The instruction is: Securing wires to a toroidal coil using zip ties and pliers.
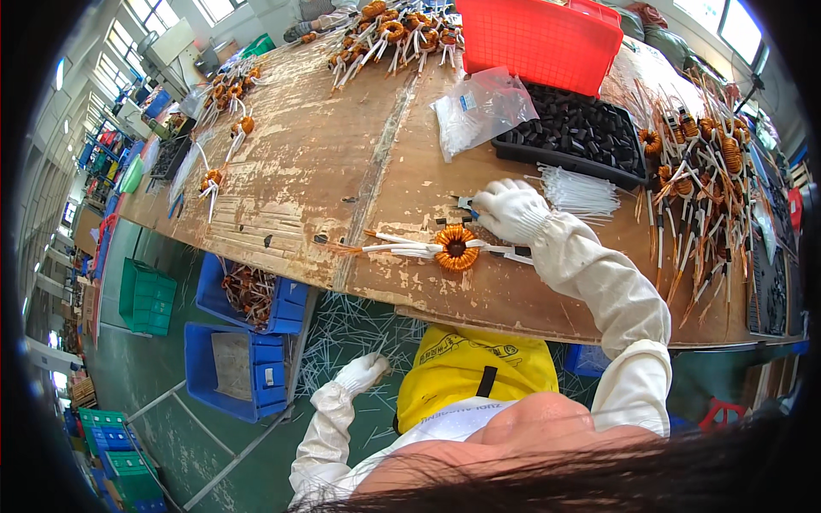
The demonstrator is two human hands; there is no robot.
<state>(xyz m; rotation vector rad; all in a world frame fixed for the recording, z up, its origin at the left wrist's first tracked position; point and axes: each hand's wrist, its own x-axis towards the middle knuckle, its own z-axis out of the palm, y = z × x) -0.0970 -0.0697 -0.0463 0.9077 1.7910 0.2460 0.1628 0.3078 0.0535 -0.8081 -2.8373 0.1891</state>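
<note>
My right hand [510, 210], in a white glove, is closed around a small pair of cutters [466, 204] above the table. Only the metal tip shows; the handles are hidden in the glove. Just below this hand lies a copper-wound ring coil [456, 248], its white-sleeved leads [402, 249] stretching left to bare copper ends. More sleeved leads run right, partly under my forearm. My left hand [362, 374], also gloved, hangs off the table's front edge, above the floor and apart from the coil. Its fingers are too small and blurred to read.
White cable ties [577, 192] lie beside a black tray [629, 177] of black plastic pieces. Behind stand a clear plastic bag [479, 111] and a red basket [539, 43]. Finished-looking coils [697, 154] pile at right, others [389, 34] at the back. Blue bins [272, 395] stand below left.
</note>
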